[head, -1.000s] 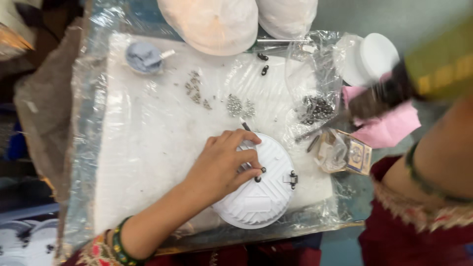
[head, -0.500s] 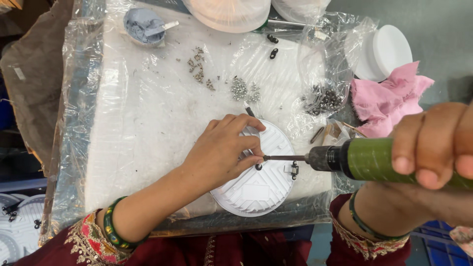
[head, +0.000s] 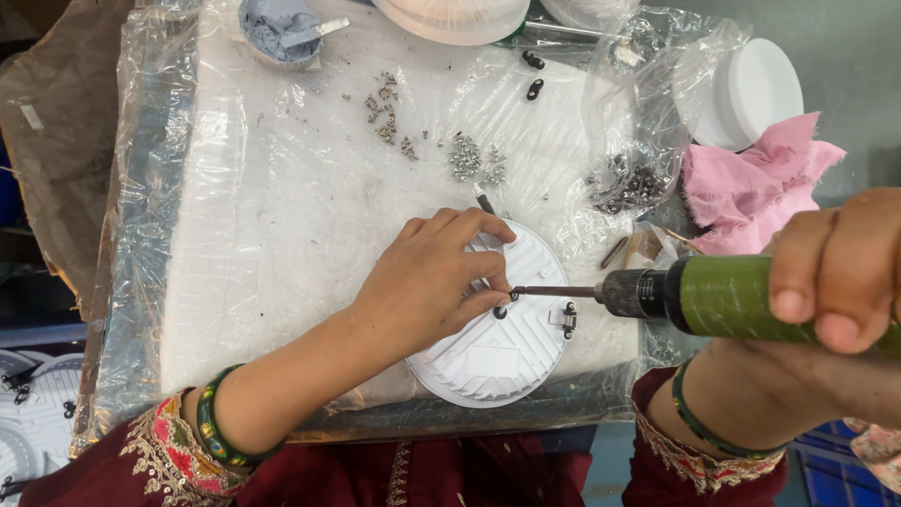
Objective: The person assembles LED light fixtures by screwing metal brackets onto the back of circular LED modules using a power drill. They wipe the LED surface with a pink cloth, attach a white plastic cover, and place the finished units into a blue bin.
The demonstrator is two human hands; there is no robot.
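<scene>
A round white ribbed housing (head: 502, 361) lies on the plastic-covered white pad (head: 282, 216). My left hand (head: 432, 282) rests on top of it, fingertips pinched around a small part at the bit's tip. My right hand (head: 835, 268) grips a green-bodied electric screwdriver (head: 713, 296), held level. Its bit points left and meets the housing near my left fingers. A small metal clip (head: 566, 319) sits on the housing's right side.
Piles of small screws (head: 469, 160) and dark clips (head: 629, 188) lie on the pad. A bowl of grey paste (head: 277, 28) stands at the back left. A pink cloth (head: 751, 183) and a white round lid (head: 755, 89) are at right.
My right hand has brought the screwdriver in from the upper right to level, its bit now at the housing. My left hand has stayed on the housing.
</scene>
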